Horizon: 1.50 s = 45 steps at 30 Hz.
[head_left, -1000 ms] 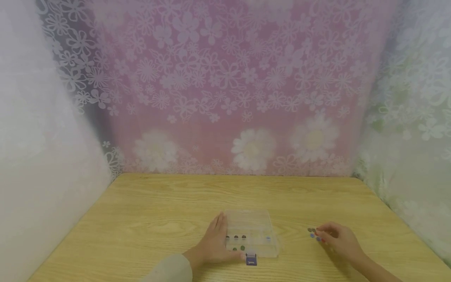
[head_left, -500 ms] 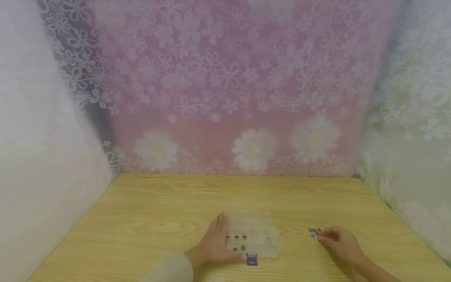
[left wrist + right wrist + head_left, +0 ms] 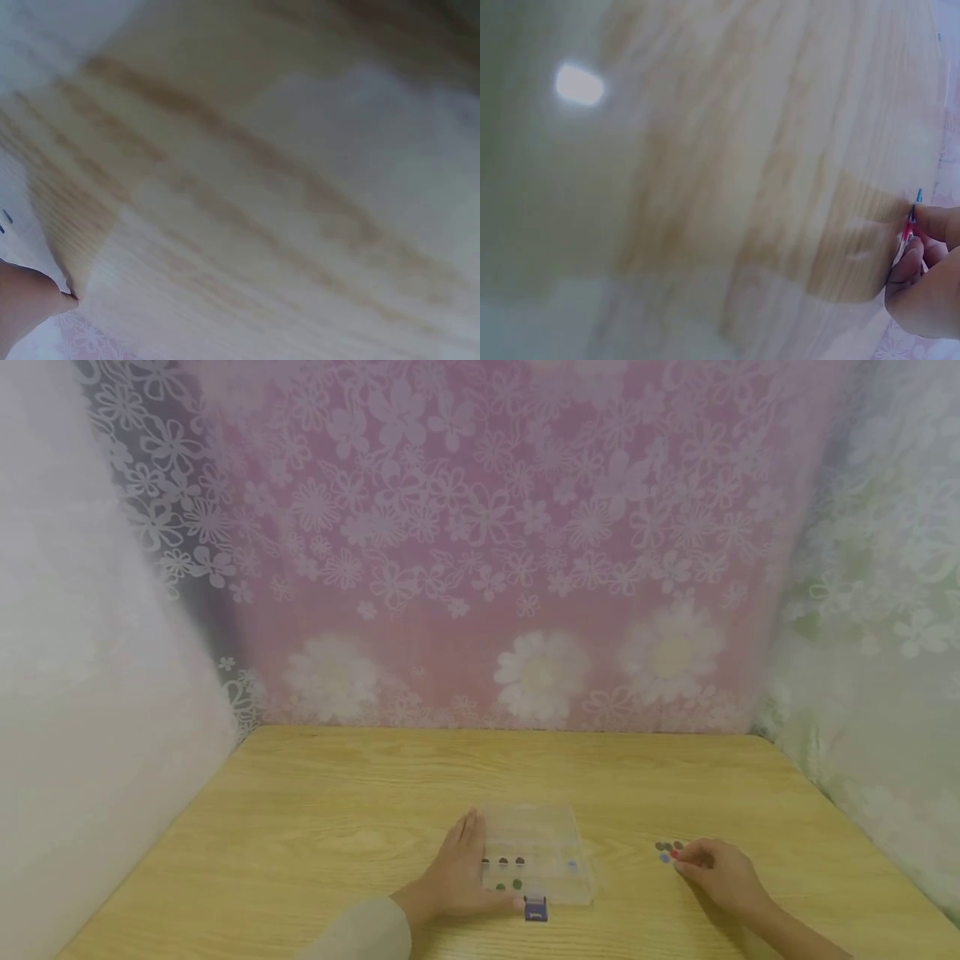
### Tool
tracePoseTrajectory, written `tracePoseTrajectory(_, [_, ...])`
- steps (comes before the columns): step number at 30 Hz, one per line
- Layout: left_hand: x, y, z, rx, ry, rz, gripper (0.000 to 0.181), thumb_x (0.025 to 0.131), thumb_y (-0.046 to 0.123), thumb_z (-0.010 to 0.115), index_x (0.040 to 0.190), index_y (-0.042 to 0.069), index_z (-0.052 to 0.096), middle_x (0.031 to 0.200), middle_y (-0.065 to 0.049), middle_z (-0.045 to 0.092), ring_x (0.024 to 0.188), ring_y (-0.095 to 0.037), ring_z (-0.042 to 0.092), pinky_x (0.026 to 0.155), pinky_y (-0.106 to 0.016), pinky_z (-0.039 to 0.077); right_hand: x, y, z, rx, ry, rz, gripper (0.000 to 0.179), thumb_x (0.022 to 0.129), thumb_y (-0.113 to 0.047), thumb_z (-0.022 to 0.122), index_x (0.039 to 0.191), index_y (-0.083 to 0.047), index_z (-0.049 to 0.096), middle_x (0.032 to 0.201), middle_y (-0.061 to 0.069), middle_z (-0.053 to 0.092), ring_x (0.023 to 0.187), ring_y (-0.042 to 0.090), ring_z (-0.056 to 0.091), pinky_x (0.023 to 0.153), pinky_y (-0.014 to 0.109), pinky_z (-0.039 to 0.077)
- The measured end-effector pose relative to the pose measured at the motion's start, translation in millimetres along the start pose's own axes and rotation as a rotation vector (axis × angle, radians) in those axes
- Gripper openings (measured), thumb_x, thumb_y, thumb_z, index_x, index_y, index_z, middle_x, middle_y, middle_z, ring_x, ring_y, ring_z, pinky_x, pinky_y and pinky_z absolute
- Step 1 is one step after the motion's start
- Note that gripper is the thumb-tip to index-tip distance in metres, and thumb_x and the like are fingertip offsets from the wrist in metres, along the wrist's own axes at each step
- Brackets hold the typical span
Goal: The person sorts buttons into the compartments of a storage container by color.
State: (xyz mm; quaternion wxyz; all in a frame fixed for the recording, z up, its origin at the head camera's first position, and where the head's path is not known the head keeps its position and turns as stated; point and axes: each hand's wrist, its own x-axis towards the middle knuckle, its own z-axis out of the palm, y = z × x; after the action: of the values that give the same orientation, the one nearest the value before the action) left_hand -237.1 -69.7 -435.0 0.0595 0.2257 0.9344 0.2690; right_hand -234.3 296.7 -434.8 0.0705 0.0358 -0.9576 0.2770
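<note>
Picking from the loose discs (image 3: 664, 858) on the bench (image 3: 337, 802) looks like the step in hand: thumb and finger of the right hand (image 3: 723, 870) stand narrow there, but whether they pinch one I cannot tell. The left hand (image 3: 459, 875), fingers straight, lies against the clear box (image 3: 528, 823); a clean pinch and carry across seem called for next.

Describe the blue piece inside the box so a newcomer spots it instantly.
On the table, a clear box lies beside the left hand. Near the box's right side sits the blue piece, the only blue one among dark pieces and green pieces.
</note>
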Motion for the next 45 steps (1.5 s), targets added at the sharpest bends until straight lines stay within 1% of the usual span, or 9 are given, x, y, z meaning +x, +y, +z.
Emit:
tracePoseTrajectory(6, [0.6,-2.7,2.4,-0.006,-0.003,-0.005,0.121,0.070,0.066,0.066,0.146,-0.006,0.004,0.154,-0.026,0.002,0.143,-0.041,0.004,0.115,-0.053,0.013,0.0,-4.3,0.3,0.014,-0.035,0.024,0.011,0.081,-0.012,0.069,0.084,-0.003,0.064,0.081,0.002,0.062,0.068,0.004,0.050,0.061,0.018,0.044])
tracePoseTrajectory(11, [0.9,-4.7,4.8,-0.011,0.004,-0.005,0.122,0.069,0.067,0.066,0.146,-0.005,0.005,0.154,-0.025,0.002,0.143,-0.040,0.004,0.115,-0.053,0.013,0.7,-6.6,-0.1,0.020,-0.055,0.043,0.013,0.082,-0.014,0.068,0.083,-0.002,0.063,0.081,0.002,0.062,0.072,0.008,0.052,0.062,0.018,0.043])
tracePoseTrajectory(21, [1.2,-3.1,4.8,-0.004,0.006,-0.006,0.122,0.069,0.067,0.065,0.146,-0.006,0.005,0.154,-0.025,0.002,0.143,-0.040,0.005,0.115,-0.053,0.014,1.0,-7.7,-1.6,0.013,-0.027,0.051,0.011,0.084,-0.012,0.065,0.081,-0.002,0.065,0.080,0.004,0.064,0.073,0.012,0.053,0.063,0.021,0.043])
tracePoseTrajectory(25, [1.9,-2.9,5.1,-0.005,0.002,-0.014,0.123,0.069,0.069,0.064,0.147,-0.004,0.005,0.154,-0.024,0.001,0.143,-0.039,0.004,0.115,-0.052,0.013,1.7,-8.9,-3.6,0.020,-0.038,0.077,0.016,0.085,-0.016,0.065,0.083,0.000,0.066,0.082,0.005,0.066,0.076,0.016,0.057,0.066,0.026,0.047])
tracePoseTrajectory(28, [2.6,-3.2,5.2,-0.005,0.000,-0.011,0.122,0.069,0.069,0.064,0.147,-0.004,0.005,0.154,-0.024,0.001,0.143,-0.039,0.004,0.115,-0.053,0.013,1.5,-10.8,-5.5,0.048,-0.059,0.084,0.019,0.086,-0.018,0.065,0.086,0.001,0.066,0.085,0.007,0.067,0.081,0.022,0.060,0.072,0.035,0.051])
tracePoseTrajectory(32, [2.4,-2.6,4.0,-0.003,-0.002,-0.012,0.122,0.069,0.069,0.064,0.147,-0.004,0.005,0.154,-0.024,0.001,0.143,-0.039,0.004,0.115,-0.052,0.012,2.0,-12.0,-5.6,0.094,-0.081,0.099,0.022,0.086,-0.019,0.065,0.089,0.003,0.065,0.089,0.011,0.067,0.087,0.027,0.061,0.077,0.042,0.052])
tracePoseTrajectory(37, [2.0,-2.0,2.3,-0.003,-0.005,-0.020,0.122,0.069,0.069,0.064,0.147,-0.004,0.004,0.154,-0.024,0.001,0.143,-0.039,0.004,0.115,-0.053,0.013,4.5,-12.6,-3.7,0.118,-0.078,0.113,0.022,0.085,-0.019,0.065,0.088,0.003,0.066,0.094,0.015,0.068,0.090,0.030,0.061,0.077,0.041,0.052])
tracePoseTrajectory(42, [3.0,-3.8,3.7,0.003,-0.001,-0.017,0.123,0.069,0.071,0.063,0.147,-0.004,0.004,0.155,-0.023,0.001,0.143,-0.039,0.004,0.115,-0.052,0.012,4.6,-13.4,-1.7,0.136,-0.073,0.089,0.017,0.085,-0.015,0.064,0.087,0.002,0.067,0.097,0.018,0.067,0.093,0.032,0.061,0.077,0.039,0.052])
tracePoseTrajectory(45, [3.6,-5.2,4.8,0.005,0.002,-0.010,0.123,0.069,0.070,0.063,0.147,-0.004,0.004,0.155,-0.023,0.000,0.143,-0.039,0.003,0.115,-0.052,0.012,5.0,-14.9,0.0,0.161,-0.078,0.096,0.017,0.086,-0.014,0.064,0.088,0.002,0.067,0.097,0.017,0.068,0.091,0.030,0.062,0.073,0.033,0.052])
